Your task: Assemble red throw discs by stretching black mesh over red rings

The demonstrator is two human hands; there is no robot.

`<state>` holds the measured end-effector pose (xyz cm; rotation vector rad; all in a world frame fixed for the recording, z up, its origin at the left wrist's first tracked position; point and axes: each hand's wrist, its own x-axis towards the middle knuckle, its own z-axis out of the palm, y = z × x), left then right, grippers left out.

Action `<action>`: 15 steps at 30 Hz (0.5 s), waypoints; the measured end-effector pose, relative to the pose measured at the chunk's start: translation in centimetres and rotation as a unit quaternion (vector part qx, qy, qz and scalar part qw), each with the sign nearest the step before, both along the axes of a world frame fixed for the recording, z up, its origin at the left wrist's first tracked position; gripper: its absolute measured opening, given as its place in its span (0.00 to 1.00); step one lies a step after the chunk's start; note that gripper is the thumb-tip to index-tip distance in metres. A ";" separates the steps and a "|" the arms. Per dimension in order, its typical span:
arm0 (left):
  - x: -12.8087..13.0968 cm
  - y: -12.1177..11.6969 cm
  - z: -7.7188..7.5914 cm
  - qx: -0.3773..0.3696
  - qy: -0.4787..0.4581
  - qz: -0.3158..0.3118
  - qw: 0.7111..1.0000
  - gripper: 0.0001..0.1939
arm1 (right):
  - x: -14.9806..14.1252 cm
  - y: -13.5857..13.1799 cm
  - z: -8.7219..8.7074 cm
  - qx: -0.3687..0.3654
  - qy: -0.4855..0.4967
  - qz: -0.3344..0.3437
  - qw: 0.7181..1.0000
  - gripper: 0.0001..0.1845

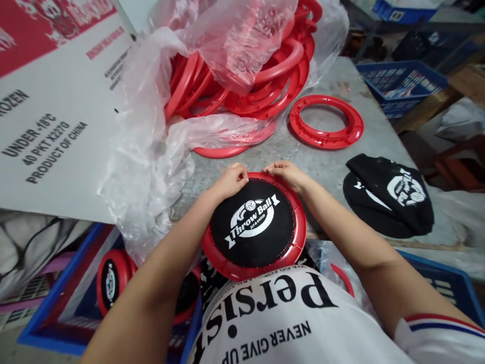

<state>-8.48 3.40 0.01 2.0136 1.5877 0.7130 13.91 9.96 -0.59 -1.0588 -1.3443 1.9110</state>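
1. Two hands meet the far rim of a round, red-rimmed disc point(253, 222) lying between the forearms, its near edge against or just beside the white shirt point(288, 318); being round, it has no long axis, and its print slants up to the right
2. Left hand point(232, 180): fingers curled nearly closed, apparently pinching the rim; right hand point(290, 174): fingers loosely bent along the rim, thumb hidden, grip unclear; neither is plainly nearer, and a narrow gap parts the fingertips
3. Below left, a blue crate point(51, 339) holds similar discs point(109, 283)
4. Right of the right forearm, black printed covers point(390, 197) lie on the grey bench point(318, 169), near its edge
5. Beyond the hands, bare bench leads to a single red ring point(350, 134), ahead and rightward; leftward, plastic wrap point(147, 167) and a carton point(56, 141) narrow the room
6. Farthest, red rings point(278, 76) lie heaped under plastic
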 end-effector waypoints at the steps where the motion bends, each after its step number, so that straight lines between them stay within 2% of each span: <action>1: 0.3 -0.1 0.1 0.007 0.022 -0.006 1.000 0.05 | 0.2 -0.2 -0.2 -0.003 0.011 -0.013 1.000 0.11; 5: 0.8 -0.8 0.4 0.033 0.093 -0.010 0.995 0.01 | 0.2 -0.3 -0.5 0.019 0.010 -0.047 0.999 0.12; 7: 0.6 -1.2 0.5 0.042 0.100 0.008 0.994 0.04 | 0.0 0.1 -0.3 0.035 -0.001 -0.054 0.998 0.11; 12: -0.6 -2.8 0.8 0.063 0.096 0.170 0.979 0.14 | -1.2 1.1 0.8 0.141 -0.065 -0.057 0.986 0.06; 15: -0.4 -3.7 0.9 0.046 0.126 0.196 0.971 0.12 | -2.5 1.5 1.4 0.183 -0.104 0.009 0.978 0.05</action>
